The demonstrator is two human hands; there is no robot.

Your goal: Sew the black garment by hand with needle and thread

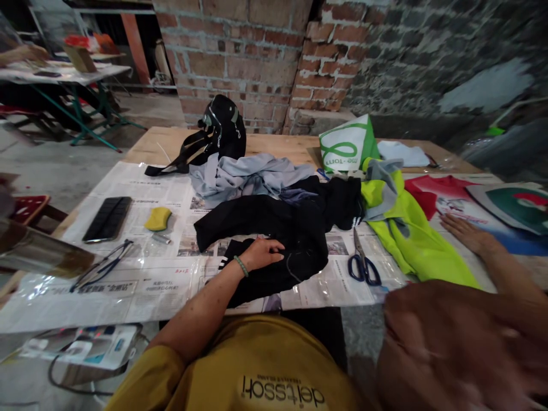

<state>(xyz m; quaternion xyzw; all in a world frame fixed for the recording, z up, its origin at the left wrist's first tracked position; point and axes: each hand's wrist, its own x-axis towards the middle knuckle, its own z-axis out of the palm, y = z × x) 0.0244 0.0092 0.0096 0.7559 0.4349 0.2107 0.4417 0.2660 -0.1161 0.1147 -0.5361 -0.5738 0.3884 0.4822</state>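
Note:
My left hand [263, 254], with a green bead bracelet at the wrist, lies palm down on a black garment [303, 240], fingers loosely stretched out. White stripes mark the garment's ends. Close to the camera at lower right, my right hand [449, 342] is a large blur; its fingers cannot be made out. Scissors [363, 269] with dark blue handles lie right of the black garment, blades pointing away from me. Behind it is a crumpled light grey cloth [257, 174]. A neon yellow and grey garment [415, 240] spreads to the right.
Newspaper under clear plastic [162, 297] covers the table. A phone [108, 219], yellow sponge [158, 218], glasses [103, 265] and bottle [47, 251] lie left. Behind are a black bag [226, 128] and green-white bag [346, 145]. Another person's hand [464, 231] rests on a red-white-blue shirt [458, 200].

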